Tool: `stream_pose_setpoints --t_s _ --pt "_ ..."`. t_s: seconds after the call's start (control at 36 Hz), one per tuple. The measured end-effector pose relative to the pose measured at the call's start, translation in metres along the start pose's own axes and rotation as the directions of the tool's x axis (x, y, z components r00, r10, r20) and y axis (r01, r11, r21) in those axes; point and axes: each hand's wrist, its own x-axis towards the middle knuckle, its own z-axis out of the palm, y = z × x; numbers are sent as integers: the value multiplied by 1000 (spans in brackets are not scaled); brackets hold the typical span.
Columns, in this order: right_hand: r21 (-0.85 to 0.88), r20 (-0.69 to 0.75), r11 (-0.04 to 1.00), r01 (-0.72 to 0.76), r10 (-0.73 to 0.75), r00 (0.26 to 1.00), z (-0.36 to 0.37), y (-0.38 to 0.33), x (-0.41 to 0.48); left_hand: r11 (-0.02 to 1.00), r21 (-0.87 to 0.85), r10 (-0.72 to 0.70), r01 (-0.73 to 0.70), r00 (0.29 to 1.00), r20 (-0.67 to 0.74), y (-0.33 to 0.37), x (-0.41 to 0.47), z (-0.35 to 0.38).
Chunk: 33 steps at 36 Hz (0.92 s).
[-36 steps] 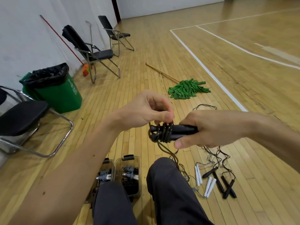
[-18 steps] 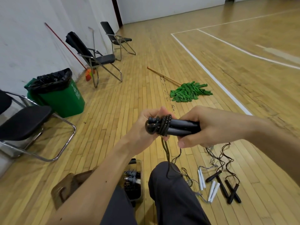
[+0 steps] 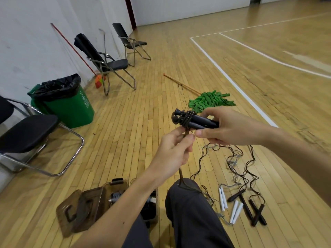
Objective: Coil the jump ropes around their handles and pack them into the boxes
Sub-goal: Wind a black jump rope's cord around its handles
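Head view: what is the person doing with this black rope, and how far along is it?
A seated person is winding a black jump rope around its own handles. The right hand grips the two handles together. The left hand pinches the cord just under the coil, which has only a few turns. The rest of the cord hangs down over the knee. Loose ropes lie on the floor, and the boxes stand open.

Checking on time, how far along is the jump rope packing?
Done: a few coiled ropes lie in the open boxes. In hand: right hand holds black handles, partly wrapped; left hand pinches the cord. Left: white-handled ropes and black-handled ropes loose on the floor.
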Motion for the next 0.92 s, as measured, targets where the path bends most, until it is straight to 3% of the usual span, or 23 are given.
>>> stream_pose_setpoints --t_s 0.17,0.28,0.44,0.67,0.78,0.92 --pt "-145 -30 989 8 -13 999 13 6 2 904 427 56 -27 997 -55 -12 -1 -6" --pt "-259 -50 965 -45 33 998 23 9 5 810 586 57 -11 997 -60 -13 -5 -9" --pt "-284 -159 944 -165 123 980 27 17 15 599 800 108 -17 992 -60 -9 -7 -11" --pt "-370 -156 909 -190 141 978 30 4 18 319 945 201 -72 980 7 7 -11 -25" --pt "-361 -10 899 -247 261 965 22 -17 16 145 967 207 -211 962 179 27 -17 -39" --pt "-340 164 903 -262 332 929 14 -43 12 70 915 221 -397 901 374 56 -22 -54"
